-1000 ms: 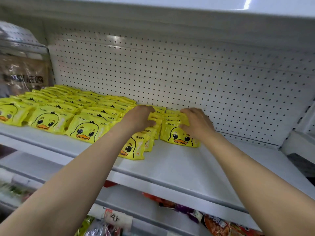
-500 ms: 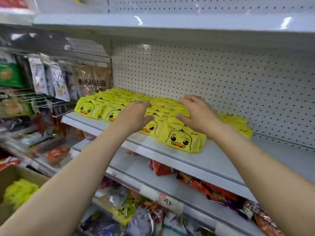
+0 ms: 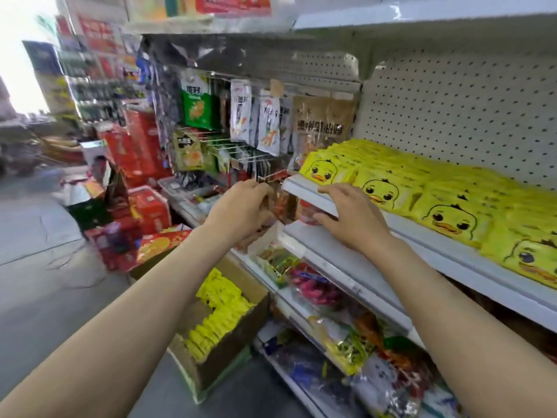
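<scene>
Rows of yellow duck-face packs (image 3: 446, 215) lie overlapped on the white shelf (image 3: 310, 196) at the right. My right hand (image 3: 352, 220) is in front of the shelf's left end, fingers spread and straight, its fingertips close to the nearest pack; it holds nothing. My left hand (image 3: 241, 212) hangs in the air left of the shelf end, fingers loosely curled, with nothing in it. On the floor below stands a cardboard box (image 3: 241, 348) holding more yellow packs (image 3: 221, 309).
Snack bags hang on hooks (image 3: 259, 128) left of the shelf. Lower shelves (image 3: 346, 276) carry mixed coloured packets. Red cartons (image 3: 144, 182) are stacked along the aisle floor (image 3: 45, 267) at the left. A white pegboard (image 3: 458, 110) backs the shelf.
Both hands have come off the yellow packs and drawn back to the shelf's left end. My view has swung left and down, bringing the aisle and the floor box into sight.
</scene>
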Motion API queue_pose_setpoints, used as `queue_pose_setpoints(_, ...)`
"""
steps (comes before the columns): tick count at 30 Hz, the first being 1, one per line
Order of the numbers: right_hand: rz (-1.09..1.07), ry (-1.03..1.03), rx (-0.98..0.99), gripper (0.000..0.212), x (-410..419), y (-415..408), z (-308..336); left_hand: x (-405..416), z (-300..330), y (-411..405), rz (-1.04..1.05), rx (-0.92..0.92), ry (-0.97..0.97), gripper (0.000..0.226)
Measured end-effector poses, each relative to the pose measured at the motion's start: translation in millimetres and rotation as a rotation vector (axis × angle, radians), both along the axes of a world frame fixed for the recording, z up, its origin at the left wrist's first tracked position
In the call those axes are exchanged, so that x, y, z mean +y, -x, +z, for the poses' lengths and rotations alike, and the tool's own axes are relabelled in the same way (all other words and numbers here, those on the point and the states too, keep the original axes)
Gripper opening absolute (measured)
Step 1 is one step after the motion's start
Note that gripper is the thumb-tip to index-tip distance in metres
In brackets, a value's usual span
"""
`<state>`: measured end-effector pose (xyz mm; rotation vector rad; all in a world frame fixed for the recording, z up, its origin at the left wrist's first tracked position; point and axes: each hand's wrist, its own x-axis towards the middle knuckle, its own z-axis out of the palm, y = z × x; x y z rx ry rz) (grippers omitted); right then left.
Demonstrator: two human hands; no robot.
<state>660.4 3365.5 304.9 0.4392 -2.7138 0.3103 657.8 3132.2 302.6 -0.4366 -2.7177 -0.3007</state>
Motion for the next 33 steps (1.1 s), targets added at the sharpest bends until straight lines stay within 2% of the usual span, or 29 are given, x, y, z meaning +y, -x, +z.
queue_pose_setpoints(7,0.173,-0.018,-0.067,0.053,-102,66,-30,-100,-38,33,0.144,-0.004,0.001,0.048)
queue_pose_setpoints(17,0.339,-0.039,-0.205,0.053,-214,230,-104,-195,-100,159,0.306,-0.178,0.002,0.049)
queue_pose_setpoints(23,0.352,-0.073,-0.441,0.058,-259,311,-177,-231,-158,222,0.359,-0.356,-0.061,0.036)
queue_pose_setpoints(33,0.234,-0.011,-0.939,0.053,-299,334,-350,-290,-332,268,0.333,-0.760,-0.069,0.053)
